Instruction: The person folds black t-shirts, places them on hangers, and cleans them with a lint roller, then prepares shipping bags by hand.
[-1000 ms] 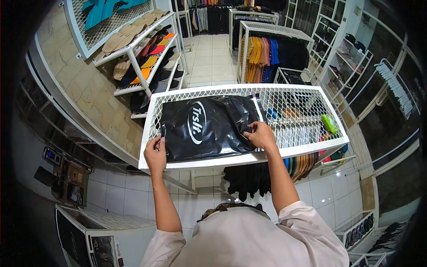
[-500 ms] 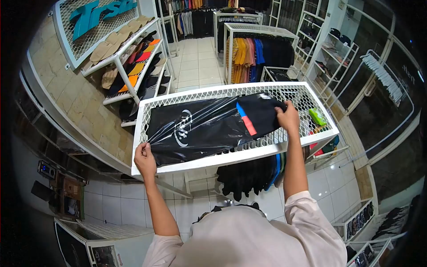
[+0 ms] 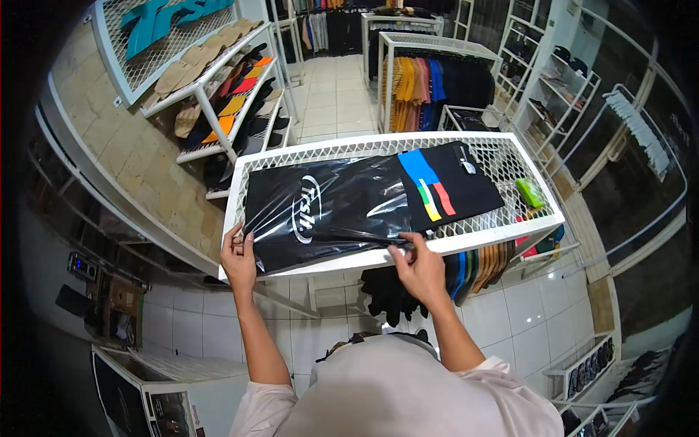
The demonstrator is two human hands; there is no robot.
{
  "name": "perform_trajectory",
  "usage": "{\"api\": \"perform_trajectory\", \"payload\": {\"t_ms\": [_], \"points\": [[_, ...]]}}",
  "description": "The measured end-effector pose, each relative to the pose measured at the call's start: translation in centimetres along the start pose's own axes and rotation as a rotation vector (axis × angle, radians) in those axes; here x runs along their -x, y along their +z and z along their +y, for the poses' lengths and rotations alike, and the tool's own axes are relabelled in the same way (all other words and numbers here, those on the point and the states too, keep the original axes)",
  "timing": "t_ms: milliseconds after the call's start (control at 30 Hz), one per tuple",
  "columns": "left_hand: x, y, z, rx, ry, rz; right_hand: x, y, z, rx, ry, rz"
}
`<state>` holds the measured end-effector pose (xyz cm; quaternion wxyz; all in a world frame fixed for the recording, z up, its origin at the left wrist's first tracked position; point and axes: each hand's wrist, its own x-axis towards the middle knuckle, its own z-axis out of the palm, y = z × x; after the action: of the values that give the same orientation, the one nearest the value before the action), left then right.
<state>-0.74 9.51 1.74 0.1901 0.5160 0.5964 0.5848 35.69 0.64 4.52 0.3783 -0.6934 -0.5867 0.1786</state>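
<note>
A black plastic bag (image 3: 280,211) with a white logo lies flat on the white mesh-topped rack (image 3: 328,264). Partly inside it is a folded black T-shirt (image 3: 477,200), whose exposed end on the right shows blue, green, yellow and red blocks and a small white label. My left hand (image 3: 240,262) pinches the bag's near left corner. At the near edge of the bag's mouth, my right hand (image 3: 419,269) grips the plastic between thumb and fingers, just left of the shirt's coloured print.
A bright green packet (image 3: 529,192) rests at the rack's right end. Hanging clothes (image 3: 466,273) show below it. Caps fill a shelf (image 3: 226,116) on the left, and another clothes rack (image 3: 440,44) stands ahead. An empty-hanger rail (image 3: 637,124) is at right.
My right hand has left the shirt's far right end and moved left and nearer, to the bag's edge. The shirt's end now lies flatter, with more colour blocks exposed. My left hand stays at the corner.
</note>
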Motion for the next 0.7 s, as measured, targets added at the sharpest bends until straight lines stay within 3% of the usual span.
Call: {"api": "perform_trajectory", "payload": {"t_ms": [100, 133, 333, 467, 500, 600, 700], "points": [[1.1, -2.2, 0.4, -0.219, -0.015, 0.107, 2.2, 1.9, -0.4, -0.264, -0.042, -0.152], [1.3, -3.1, -0.1, -0.245, -0.009, 0.138, 2.5, 2.8, -0.6, -0.334, -0.101, -0.116], [3.6, -7.5, -0.7, -0.355, -0.092, 0.272, 2.9, 5.3, -3.3, -0.303, -0.128, -0.152], [6.3, -9.6, -1.2, -0.525, -0.114, 0.349, 1.9, 6.9, -5.6, -0.302, -0.283, -0.059], [7.2, -9.9, -0.1, -0.558, -0.22, 0.309, 1.5, 7.4, -6.1, -0.343, -0.271, -0.031], [10.1, -10.6, -1.7, -0.5, -0.272, 0.279, -0.6, 8.7, -8.2, -0.435, -0.333, 0.086], [13.4, -10.2, -3.3, -0.504, -0.363, 0.214, -3.0, 10.8, -9.1, -0.659, -0.276, 0.005]]}}
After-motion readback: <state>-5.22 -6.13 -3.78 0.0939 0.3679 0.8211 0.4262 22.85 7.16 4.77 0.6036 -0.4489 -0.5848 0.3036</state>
